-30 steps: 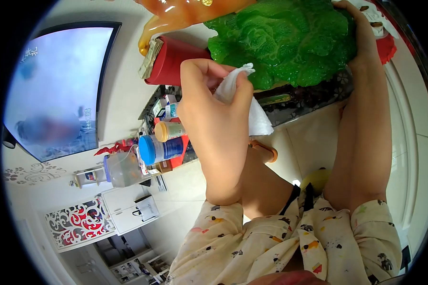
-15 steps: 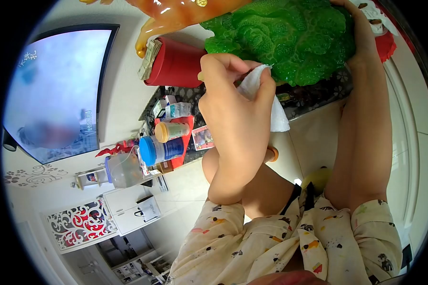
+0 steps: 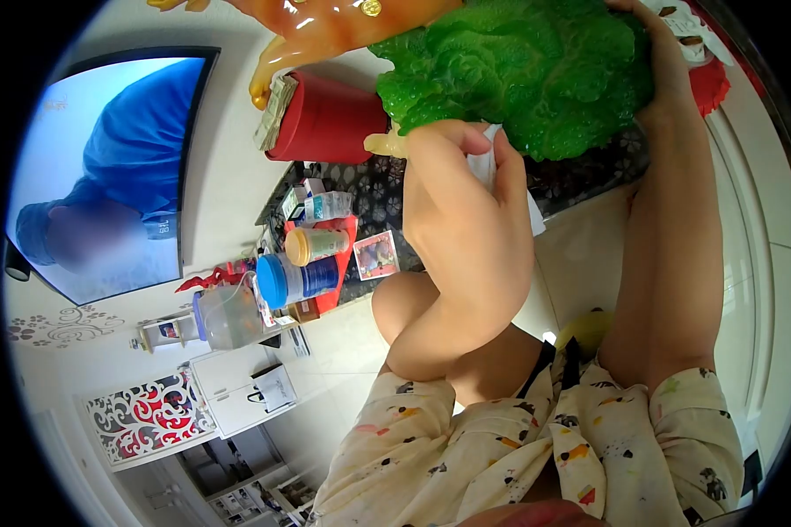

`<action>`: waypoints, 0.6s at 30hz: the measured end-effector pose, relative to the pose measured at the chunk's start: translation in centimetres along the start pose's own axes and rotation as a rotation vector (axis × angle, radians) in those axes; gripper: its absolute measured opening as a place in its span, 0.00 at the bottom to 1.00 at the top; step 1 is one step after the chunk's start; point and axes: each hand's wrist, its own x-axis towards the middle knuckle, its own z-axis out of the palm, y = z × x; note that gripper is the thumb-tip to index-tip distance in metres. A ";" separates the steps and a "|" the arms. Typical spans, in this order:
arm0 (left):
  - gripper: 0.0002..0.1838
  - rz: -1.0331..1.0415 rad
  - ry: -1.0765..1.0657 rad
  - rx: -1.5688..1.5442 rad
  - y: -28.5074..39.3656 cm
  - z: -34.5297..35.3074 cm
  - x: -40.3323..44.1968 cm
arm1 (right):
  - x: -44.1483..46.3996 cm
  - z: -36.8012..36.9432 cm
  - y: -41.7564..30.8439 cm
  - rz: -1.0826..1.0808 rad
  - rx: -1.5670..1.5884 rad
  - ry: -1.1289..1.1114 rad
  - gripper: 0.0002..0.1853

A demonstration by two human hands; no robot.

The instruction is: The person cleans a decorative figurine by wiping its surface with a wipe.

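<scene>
A glossy green cabbage ornament (image 3: 518, 70) stands on a dark patterned tabletop, its leaves filling the top of the view. My left hand (image 3: 466, 189) is closed on a white tissue (image 3: 482, 165), pinched between thumb and fingers at the ornament's lower edge. Part of the tissue hangs out past the thumb side. At the top right, my right hand (image 3: 655, 44) rests around the far right edge of the ornament; its fingertips are hidden or out of frame. A pale yellowish piece (image 3: 385, 145) sticks out left of my left hand.
A red container (image 3: 330, 119) with banknotes on its end and an orange glossy figure (image 3: 343, 35) are beside the ornament. Farther left stand a blue-lidded jar (image 3: 299, 279), a yellow-lidded jar (image 3: 316, 244) and a picture card (image 3: 376, 255). A television (image 3: 114, 176) hangs on the wall.
My left hand has shifted right with the tissue, showing more of the pale piece and the picture card. My right hand stays on the ornament. The television picture is different.
</scene>
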 end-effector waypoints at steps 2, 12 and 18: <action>0.19 0.050 0.028 0.033 0.1 0.1 -0.2 | -0.2 0.0 0.3 -0.050 -0.006 -0.014 0.20; 0.17 0.189 0.054 -0.050 0.4 1.2 -0.7 | 0.7 -0.4 0.1 -0.012 0.022 -0.014 0.18; 0.15 0.070 -0.014 0.067 0.2 -0.4 0.3 | 1.1 -0.8 0.0 0.023 -0.010 -0.012 0.18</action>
